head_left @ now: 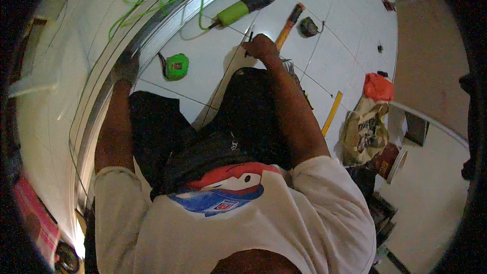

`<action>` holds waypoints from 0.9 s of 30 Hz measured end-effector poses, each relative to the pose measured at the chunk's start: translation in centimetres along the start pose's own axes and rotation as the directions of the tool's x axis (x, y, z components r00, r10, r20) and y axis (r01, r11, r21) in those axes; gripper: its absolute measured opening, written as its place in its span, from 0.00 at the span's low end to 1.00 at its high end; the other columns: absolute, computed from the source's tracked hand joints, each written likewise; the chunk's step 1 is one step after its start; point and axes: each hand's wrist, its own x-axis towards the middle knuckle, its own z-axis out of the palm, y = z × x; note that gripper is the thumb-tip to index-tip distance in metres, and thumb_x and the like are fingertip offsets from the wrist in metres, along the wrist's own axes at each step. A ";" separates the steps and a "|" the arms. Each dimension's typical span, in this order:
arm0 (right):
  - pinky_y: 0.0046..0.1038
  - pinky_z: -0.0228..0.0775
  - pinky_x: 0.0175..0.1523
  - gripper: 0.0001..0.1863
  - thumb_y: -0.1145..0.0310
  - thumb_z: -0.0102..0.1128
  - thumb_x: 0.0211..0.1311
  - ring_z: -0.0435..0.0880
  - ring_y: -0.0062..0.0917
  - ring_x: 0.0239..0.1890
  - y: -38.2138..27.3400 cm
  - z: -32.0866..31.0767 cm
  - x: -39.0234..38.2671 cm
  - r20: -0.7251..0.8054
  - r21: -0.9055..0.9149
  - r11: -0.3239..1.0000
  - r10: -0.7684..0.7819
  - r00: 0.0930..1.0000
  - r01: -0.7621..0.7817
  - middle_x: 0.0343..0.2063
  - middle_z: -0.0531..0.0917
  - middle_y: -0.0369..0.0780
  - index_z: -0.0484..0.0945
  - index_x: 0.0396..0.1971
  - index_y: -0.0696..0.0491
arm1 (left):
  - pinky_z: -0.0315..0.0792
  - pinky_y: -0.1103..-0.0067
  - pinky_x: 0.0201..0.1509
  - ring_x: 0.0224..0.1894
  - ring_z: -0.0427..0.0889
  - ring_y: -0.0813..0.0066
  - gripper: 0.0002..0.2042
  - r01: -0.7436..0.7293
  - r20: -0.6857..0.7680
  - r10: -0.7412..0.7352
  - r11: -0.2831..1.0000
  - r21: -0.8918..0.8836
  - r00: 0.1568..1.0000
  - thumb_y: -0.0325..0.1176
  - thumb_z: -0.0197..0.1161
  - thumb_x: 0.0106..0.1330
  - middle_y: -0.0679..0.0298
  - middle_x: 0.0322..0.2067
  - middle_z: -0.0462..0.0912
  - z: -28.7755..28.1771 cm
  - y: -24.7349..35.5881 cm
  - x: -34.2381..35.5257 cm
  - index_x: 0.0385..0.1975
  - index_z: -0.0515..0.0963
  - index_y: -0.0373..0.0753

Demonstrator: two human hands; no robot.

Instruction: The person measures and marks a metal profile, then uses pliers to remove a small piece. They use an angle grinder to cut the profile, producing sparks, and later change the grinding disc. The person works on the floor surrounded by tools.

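My left hand [126,68] is closed over the edge of a long silvery metal frame [162,29] on the left; its fingers are dim. Over the white tiles, my right hand [263,48] is closed around a thin dark pen-like stick [250,37], which pokes out above and below the fingers. Just beyond that hand lies a hammer [289,28] with a wooden handle. A green tape measure [176,67] rests between my hands, near the frame. Farther off is an angle grinder [246,8] with a green body and a grey disc.
A green cable [161,5] loops across the frame. Right of the hammer sits a dark roundish object [308,27]. A yellow strip [332,114] lies by my right arm, near a worn bag [361,131] and a red-orange bundle [378,87]. My bent knees take up the middle.
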 end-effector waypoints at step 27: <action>0.51 0.78 0.50 0.49 0.36 0.72 0.52 0.85 0.53 0.44 17.8 8.8 -21.8 -0.292 -0.148 0.864 0.428 0.856 -0.482 0.42 0.83 0.55 0.72 0.64 0.58 | 0.59 0.60 0.80 0.76 0.66 0.54 0.31 -0.050 -0.089 0.054 0.998 0.044 0.995 0.57 0.49 0.76 0.57 0.73 0.70 3.1 -2.1 0.2 0.71 0.72 0.45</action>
